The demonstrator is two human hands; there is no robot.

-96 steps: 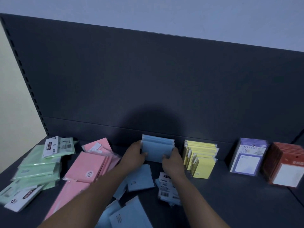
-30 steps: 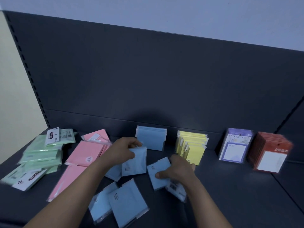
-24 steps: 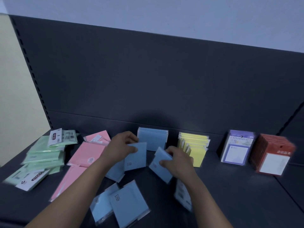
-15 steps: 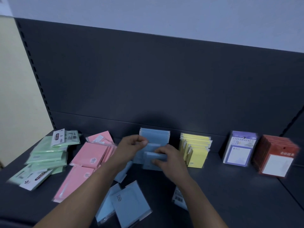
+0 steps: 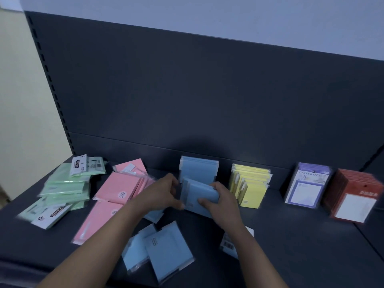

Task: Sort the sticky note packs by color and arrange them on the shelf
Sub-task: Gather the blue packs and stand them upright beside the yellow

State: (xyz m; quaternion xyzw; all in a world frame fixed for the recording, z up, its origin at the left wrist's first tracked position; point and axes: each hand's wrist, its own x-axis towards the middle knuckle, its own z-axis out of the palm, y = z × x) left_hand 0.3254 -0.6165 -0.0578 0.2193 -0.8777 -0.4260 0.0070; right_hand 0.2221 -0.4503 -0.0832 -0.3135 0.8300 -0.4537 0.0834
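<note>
The blue packs (image 5: 199, 195) and pink packs (image 5: 118, 189) wear glossy clear plastic wrap; the shelf (image 5: 291, 242) looks like matt dark metal.

The picture is dim and bluish. A soft shadow falls on the back panel (image 5: 197, 148) near the centre. Motion blur smears the green packs (image 5: 64, 183) at 8 o'clock, the red packs (image 5: 353, 196) at 4 o'clock and the left hand (image 5: 162, 194). Straight edges bend toward the borders.
</note>
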